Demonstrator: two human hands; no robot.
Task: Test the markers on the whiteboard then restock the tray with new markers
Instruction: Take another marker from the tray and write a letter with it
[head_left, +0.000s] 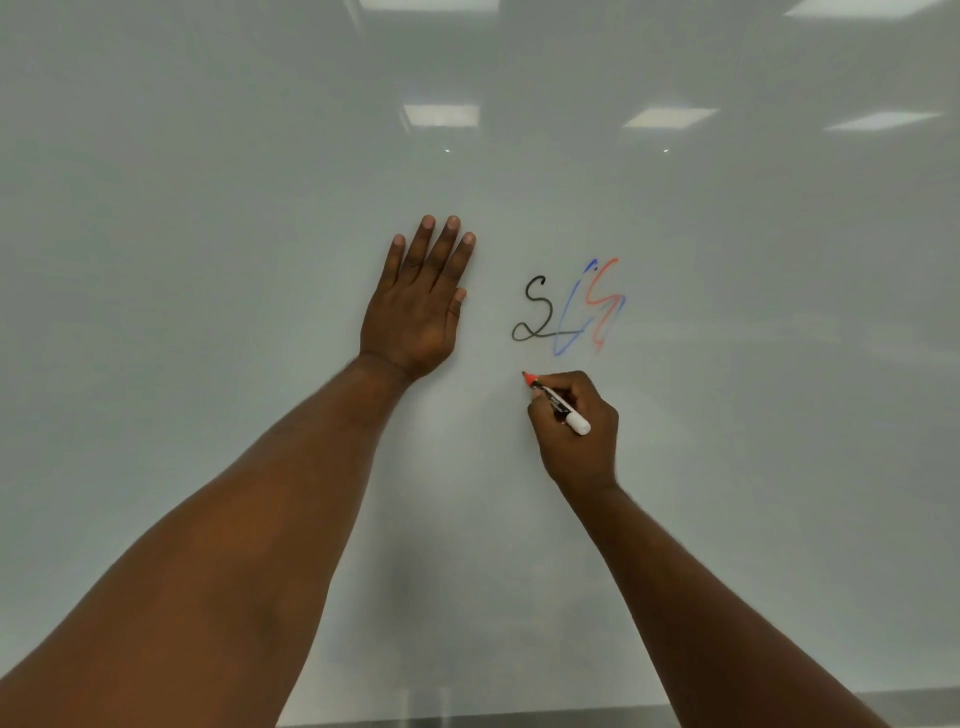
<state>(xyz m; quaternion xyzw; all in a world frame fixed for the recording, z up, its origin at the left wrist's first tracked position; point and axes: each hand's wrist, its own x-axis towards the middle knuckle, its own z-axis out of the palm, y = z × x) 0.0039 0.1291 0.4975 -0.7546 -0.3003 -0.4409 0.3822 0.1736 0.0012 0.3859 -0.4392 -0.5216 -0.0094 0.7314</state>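
A glossy whiteboard fills the view. My left hand presses flat on it with straight fingers, left of some scribbles. The scribbles are a black squiggle, a faint blue one and a red one, partly overlapping. My right hand grips an uncapped red marker with a white barrel, just below the scribbles. Its red tip points up and left, at or very near the board surface. The marker tray is not in view.
Ceiling lights reflect in the upper part of the board. A grey strip runs along the board's bottom edge at the lower frame border. Both forearms reach up from the bottom of the view.
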